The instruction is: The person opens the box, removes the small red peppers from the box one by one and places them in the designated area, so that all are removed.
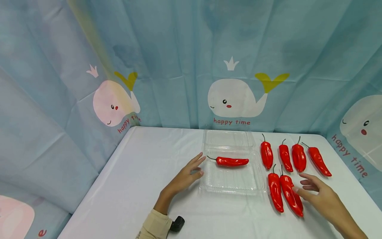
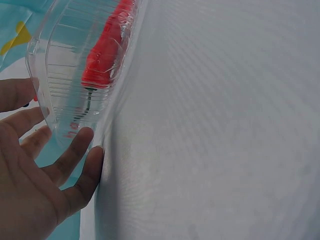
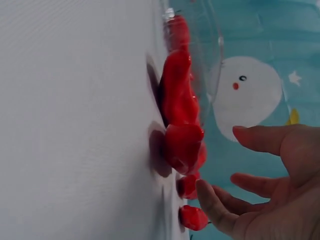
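Note:
A clear plastic clamshell box [image 1: 232, 182] lies unfolded on the white table, its lid [image 1: 229, 138] towards the back. One red chili pepper [image 1: 232, 162] with a dark stem lies crosswise inside. My left hand [image 1: 183, 177] is at the box's left side; in the left wrist view its spread fingers [image 2: 75, 152] reach the clear wall. My right hand [image 1: 320, 196], fingers loosely bent and holding nothing, hovers beside the front peppers. Nearest to it is a red pepper [image 1: 287, 191], with another pepper [image 1: 275, 192] just left of that one.
Behind these two, several more red peppers stand in a row: a left one [image 1: 266, 154], two middle ones [image 1: 285, 157] and a slanted right one [image 1: 319, 161]. A blue curtain [image 1: 179, 83] printed with whales hangs behind the table [image 1: 143, 159].

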A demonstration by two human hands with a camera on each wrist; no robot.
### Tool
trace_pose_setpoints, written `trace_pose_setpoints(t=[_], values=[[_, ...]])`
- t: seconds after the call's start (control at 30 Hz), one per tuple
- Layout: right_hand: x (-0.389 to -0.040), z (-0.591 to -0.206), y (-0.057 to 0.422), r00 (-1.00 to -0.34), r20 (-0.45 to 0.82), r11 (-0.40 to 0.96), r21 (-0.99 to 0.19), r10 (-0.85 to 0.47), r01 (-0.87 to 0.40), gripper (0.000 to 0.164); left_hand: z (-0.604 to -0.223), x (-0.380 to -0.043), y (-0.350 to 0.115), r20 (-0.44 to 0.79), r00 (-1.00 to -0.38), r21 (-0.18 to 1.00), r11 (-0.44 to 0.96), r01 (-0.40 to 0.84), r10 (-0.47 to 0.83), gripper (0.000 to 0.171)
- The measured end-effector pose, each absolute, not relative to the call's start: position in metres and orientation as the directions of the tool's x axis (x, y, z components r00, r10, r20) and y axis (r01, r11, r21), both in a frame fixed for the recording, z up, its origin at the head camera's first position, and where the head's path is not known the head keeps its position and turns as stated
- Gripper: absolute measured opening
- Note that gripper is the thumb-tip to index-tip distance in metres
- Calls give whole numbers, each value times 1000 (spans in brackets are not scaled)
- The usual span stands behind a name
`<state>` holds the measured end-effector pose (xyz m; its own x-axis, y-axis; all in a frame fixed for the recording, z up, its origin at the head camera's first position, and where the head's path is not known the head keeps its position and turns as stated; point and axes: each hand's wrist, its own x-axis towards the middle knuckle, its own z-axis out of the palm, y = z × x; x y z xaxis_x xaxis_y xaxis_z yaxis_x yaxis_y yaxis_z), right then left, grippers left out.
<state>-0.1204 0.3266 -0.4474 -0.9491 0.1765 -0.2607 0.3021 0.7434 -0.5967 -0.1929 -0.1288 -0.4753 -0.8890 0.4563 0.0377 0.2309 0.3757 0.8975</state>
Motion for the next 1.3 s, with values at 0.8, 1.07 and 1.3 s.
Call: trace_pose_setpoints(t=[0.8, 1.07, 1.3], values=[[-123, -417, 293, -992, 67, 709, -705, 103, 26, 86, -475, -193, -130, 45, -882, 902, 359, 238, 469, 60], [-129, -418, 276, -990, 134, 661, -746, 42, -74, 77, -477, -194, -130, 39, -883, 900, 368, 234, 467, 60], [-137, -421, 265, -991, 133, 594, -795, -25, -122, 73, -476, -193, -131, 43, -882, 901, 363, 238, 470, 59]])
